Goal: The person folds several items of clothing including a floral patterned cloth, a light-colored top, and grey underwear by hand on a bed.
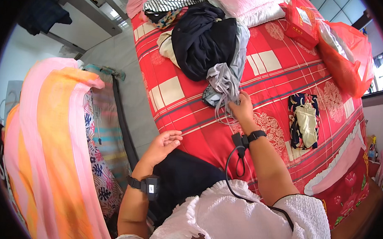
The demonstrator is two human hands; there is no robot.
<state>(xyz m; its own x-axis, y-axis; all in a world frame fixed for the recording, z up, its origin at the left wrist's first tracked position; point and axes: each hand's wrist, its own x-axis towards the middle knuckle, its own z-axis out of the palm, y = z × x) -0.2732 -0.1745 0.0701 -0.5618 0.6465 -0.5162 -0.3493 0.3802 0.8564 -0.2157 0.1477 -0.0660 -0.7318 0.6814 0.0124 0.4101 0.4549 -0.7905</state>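
On the bed, my right hand (pixel 243 107) has its fingers on a light grey garment (pixel 224 78) with thin straps, pinching its right edge. Loose grey straps (pixel 225 114) trail below it onto the red sheet. That garment lies against a pile of clothes, with a large black garment (pixel 203 42) on top and pale grey cloth along its right side. My left hand (pixel 164 145) hovers by the bed's near edge, holding nothing, fingers slightly bent. To the right lies a folded dark floral cloth (pixel 303 120) with a small pale cream garment (pixel 306 120) on it.
A red patterned sheet (pixel 275 78) covers the bed. Striped clothes (pixel 171 3) and a pink pillow (pixel 246 4) lie at the far side. A red box (pixel 302 24) and a red plastic bag (pixel 344 62) rest at right. Pink-orange striped cloth (pixel 53 112) hangs at left.
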